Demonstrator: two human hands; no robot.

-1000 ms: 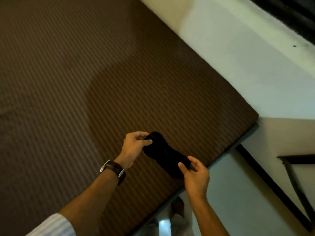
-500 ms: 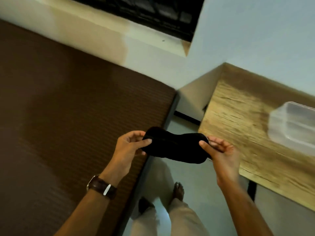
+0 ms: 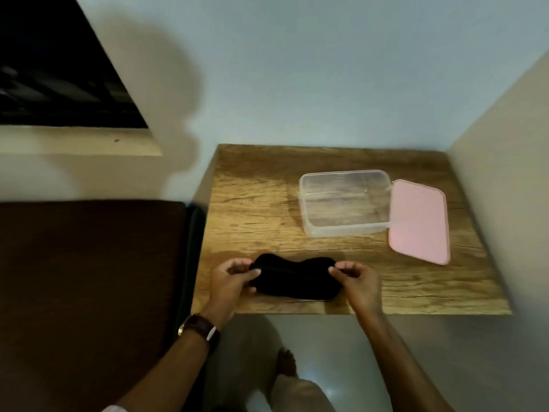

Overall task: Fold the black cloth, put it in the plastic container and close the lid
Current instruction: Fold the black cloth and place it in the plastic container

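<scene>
1. We stand at a wooden table (image 3: 252, 203) set in a corner, a dark brown surface (image 3: 89, 263) to its left; the table is the biggest thing that matters here, and all the task's things are on it or over it.
2. The box (image 3: 344, 203), clear plastic, sits open and empty toward the back right of the table. Nothing is in it yet.
3. The lid (image 3: 419, 221), pink, lies just right of the box, its left edge at or over the box's right rim; we cannot tell whether it leans on the rim or lies flat.
4. The cloth (image 3: 294, 278) is at the near edge of the table, well in front of the box, stretched sideways between our two hands. It looks like a compact, rounded bundle; whether it rests on the wood or is held just above it we cannot tell.
5. As we judge it, the folding is under way or nearly done, since the cloth is already small. Placing it in the box and closing the lid are both left to do.
6. Our left hand (image 3: 231, 281), with a watch (image 3: 199, 327) on the wrist, pinches the cloth's left end, fingers curled in and thumb on top.
7. Our right hand (image 3: 356, 278) pinches the right end the same way, fingertips closed on the fabric, the rest of the hand loosely curled.
8. Both forearms reach forward from below, roughly level, wrists straight.
</scene>
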